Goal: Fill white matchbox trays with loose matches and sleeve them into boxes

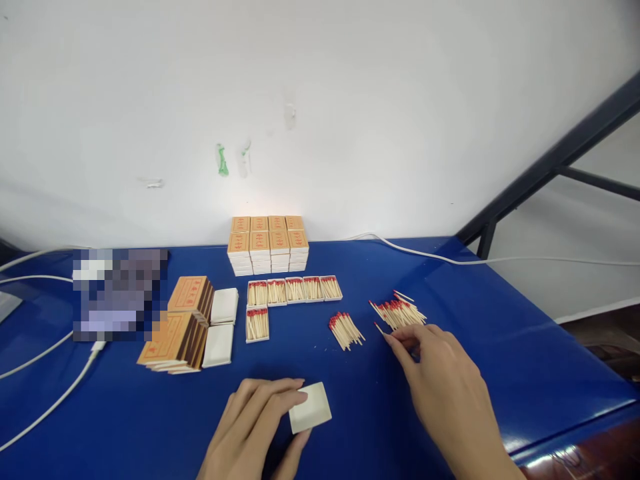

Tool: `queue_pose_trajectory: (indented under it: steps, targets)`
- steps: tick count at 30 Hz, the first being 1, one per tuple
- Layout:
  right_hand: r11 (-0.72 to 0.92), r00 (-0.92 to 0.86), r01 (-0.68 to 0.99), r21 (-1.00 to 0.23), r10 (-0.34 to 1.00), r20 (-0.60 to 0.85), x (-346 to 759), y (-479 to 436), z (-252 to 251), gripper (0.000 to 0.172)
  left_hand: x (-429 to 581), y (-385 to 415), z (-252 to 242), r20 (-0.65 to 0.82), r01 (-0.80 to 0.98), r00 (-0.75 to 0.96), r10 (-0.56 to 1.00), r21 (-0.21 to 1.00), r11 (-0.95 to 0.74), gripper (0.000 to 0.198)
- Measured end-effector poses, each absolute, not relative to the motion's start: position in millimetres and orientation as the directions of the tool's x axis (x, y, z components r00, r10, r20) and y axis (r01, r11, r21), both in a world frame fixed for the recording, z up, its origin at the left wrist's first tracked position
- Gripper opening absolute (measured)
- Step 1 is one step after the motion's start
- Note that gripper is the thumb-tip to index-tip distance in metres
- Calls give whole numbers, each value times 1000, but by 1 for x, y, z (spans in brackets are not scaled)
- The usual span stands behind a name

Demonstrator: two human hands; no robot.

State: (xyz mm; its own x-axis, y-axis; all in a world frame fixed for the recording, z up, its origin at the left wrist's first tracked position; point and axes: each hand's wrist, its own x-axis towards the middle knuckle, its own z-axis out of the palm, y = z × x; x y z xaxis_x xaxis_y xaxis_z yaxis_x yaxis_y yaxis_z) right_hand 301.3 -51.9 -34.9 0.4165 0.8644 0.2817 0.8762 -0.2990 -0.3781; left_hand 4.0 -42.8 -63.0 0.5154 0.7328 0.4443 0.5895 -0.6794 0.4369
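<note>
My left hand [260, 420] grips a white matchbox tray [311, 408] by its edges, near the front of the blue table; its inside looks bare. Between thumb and fingertips, my right hand [440, 380] pinches a match [379, 328] with a red head. Just beyond that hand lies a loose pile of red-headed matches [400, 312]. A smaller bunch of matches [346, 331] rests between the two hands. Several trays filled with matches [294, 289] stand in a row farther back, and one more filled tray [257, 325] sits in front of the row's left end.
Stacked closed matchboxes [269, 243] stand against the wall. To the left are stacks of orange matchbox sleeves [175, 333] beside white trays [219, 345]. A blurred-out object [120, 293] with a white cable [75, 393] lies at far left. Another cable [425, 252] crosses the back right.
</note>
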Motion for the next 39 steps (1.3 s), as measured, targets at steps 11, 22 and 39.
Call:
queue_pose_trajectory:
  steps: [11, 22, 39]
  targets:
    - [-239, 389, 865, -441, 875, 288, 292, -52, -24, 41, 3, -43, -64, 429, 599, 522, 737, 431, -675, 34]
    - [-196, 299, 864, -463, 941, 159, 260, -25, -6, 26, 2, -40, -62, 440, 578, 540, 718, 426, -696, 37]
    - [-130, 218, 923, -362, 953, 212, 248, -19, -26, 18, 3, -41, -62, 425, 561, 542, 725, 460, -688, 37]
